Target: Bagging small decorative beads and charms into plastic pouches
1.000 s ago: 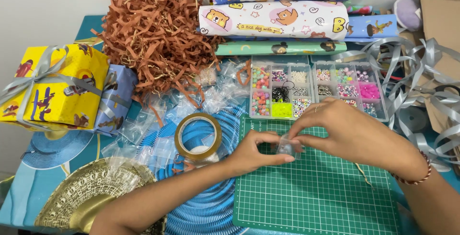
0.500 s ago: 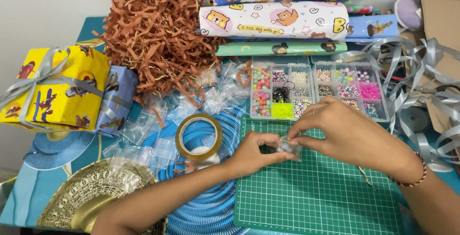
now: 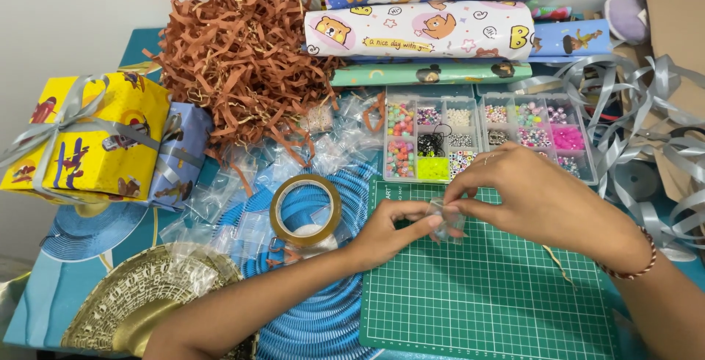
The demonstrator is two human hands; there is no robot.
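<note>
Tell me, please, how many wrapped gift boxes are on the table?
2: a yellow gift box tied with silver ribbon at the far left, and a smaller blue gift box touching its right side. Others may be hidden.

A small clear plastic bag (image 3: 445, 220), crumpled and tilted, sits pinched above the green cutting mat (image 3: 488, 294).

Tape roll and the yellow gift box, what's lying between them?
In the head view, small clear plastic bags lie scattered between the tape roll and the yellow gift box.
</note>
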